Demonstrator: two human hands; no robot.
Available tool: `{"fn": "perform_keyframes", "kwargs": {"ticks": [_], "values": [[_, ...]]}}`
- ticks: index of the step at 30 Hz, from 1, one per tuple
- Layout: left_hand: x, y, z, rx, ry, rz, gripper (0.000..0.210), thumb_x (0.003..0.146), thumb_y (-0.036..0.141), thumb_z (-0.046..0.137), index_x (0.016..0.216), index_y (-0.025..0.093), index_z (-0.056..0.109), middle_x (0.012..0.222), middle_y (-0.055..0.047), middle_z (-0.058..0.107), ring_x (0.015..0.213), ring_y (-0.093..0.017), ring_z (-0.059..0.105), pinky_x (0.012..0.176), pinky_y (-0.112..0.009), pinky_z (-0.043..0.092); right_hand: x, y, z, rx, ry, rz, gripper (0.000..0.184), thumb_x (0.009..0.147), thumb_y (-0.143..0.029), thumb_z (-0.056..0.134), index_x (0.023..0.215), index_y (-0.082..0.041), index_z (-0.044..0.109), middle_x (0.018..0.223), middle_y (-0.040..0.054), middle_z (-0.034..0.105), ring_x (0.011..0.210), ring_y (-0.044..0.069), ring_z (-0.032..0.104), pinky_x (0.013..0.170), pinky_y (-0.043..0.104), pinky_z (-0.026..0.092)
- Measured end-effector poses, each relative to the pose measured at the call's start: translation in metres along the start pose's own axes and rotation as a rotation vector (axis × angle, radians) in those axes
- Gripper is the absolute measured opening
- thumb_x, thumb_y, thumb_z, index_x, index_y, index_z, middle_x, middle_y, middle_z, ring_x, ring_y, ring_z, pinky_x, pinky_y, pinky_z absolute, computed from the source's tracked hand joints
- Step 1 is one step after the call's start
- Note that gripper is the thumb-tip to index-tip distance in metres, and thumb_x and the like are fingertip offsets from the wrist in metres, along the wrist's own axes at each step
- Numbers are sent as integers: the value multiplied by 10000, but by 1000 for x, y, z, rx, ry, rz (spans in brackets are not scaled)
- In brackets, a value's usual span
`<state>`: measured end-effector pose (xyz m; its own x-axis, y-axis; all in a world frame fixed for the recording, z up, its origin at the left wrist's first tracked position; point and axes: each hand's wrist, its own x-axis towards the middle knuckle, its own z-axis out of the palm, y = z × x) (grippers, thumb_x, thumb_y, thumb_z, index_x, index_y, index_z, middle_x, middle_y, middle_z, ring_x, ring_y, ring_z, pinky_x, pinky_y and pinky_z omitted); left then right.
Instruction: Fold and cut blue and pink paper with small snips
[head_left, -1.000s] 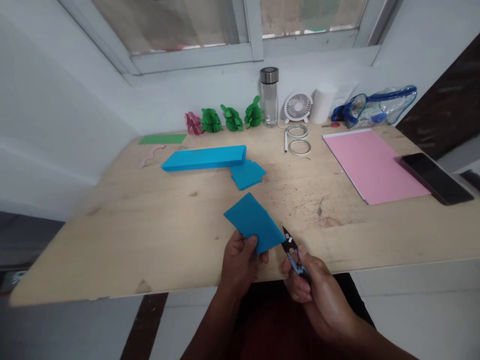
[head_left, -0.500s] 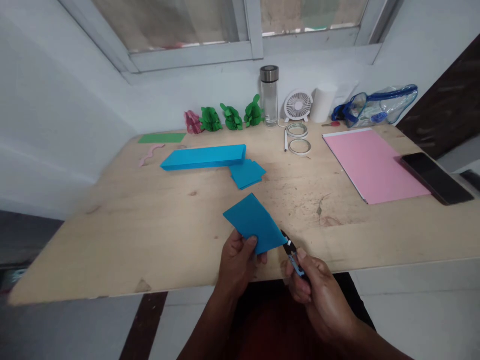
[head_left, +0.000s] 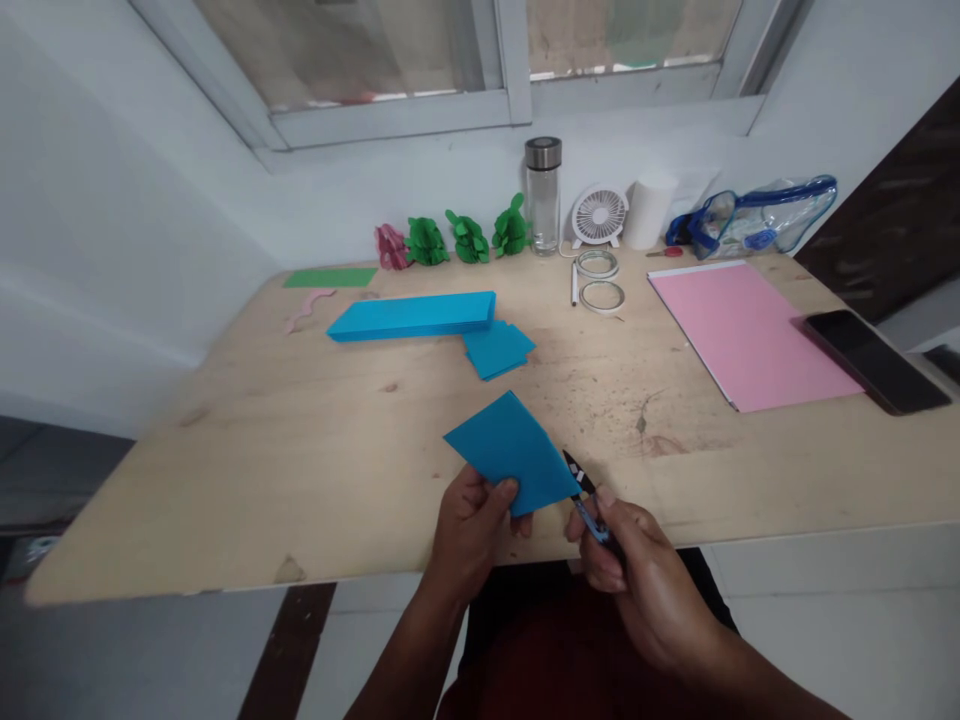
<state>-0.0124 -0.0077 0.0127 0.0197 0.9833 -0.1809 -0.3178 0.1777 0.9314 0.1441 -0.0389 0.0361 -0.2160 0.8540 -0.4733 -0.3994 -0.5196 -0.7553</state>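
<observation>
My left hand point(head_left: 474, 520) pinches a folded piece of blue paper point(head_left: 514, 455) by its lower edge, thumb on top. In my right hand point(head_left: 626, 560) is a pair of small thread snips point(head_left: 586, 497) with dark blades, held at the paper's right corner. The blades are parted, and one seems to lie behind the corner. Beyond the paper lie a small stack of blue paper pieces point(head_left: 499, 350) and a long folded blue paper strip point(head_left: 412, 317).
Along the wall stand green paper shapes point(head_left: 469, 238), a pink one point(head_left: 392, 247), a glass bottle point(head_left: 544, 200) and a small fan point(head_left: 599, 215). Tape rolls point(head_left: 602, 297) and a pen point(head_left: 574, 284) lie before them. Pink paper point(head_left: 754, 335) and a phone point(head_left: 874, 358) are at right.
The snips' blades have opened wider at the paper's right corner. The blue paper has shifted slightly down. The whole view has moved a little.
</observation>
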Motion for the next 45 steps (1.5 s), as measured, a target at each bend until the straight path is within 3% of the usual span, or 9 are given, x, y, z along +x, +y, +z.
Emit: {"fn": "perform_keyframes", "kwargs": {"ticks": [23,45], "values": [[-8,-4,7,-8,70,-66,335,707,442,713,791,168,538,497,40,562,403,-107,505,433,-226,406,-1,3,5,156,5,38,466,795,-592,588,698,-138,624,438,-89,269,430,48,173,450,248,105],[-12,-9,8,-45,68,-53,348,695,453,723,792,166,554,529,31,574,403,-101,505,416,-222,410,-5,3,7,107,39,40,452,797,-564,599,612,-151,592,415,-85,273,423,54,188,451,253,118]]}}
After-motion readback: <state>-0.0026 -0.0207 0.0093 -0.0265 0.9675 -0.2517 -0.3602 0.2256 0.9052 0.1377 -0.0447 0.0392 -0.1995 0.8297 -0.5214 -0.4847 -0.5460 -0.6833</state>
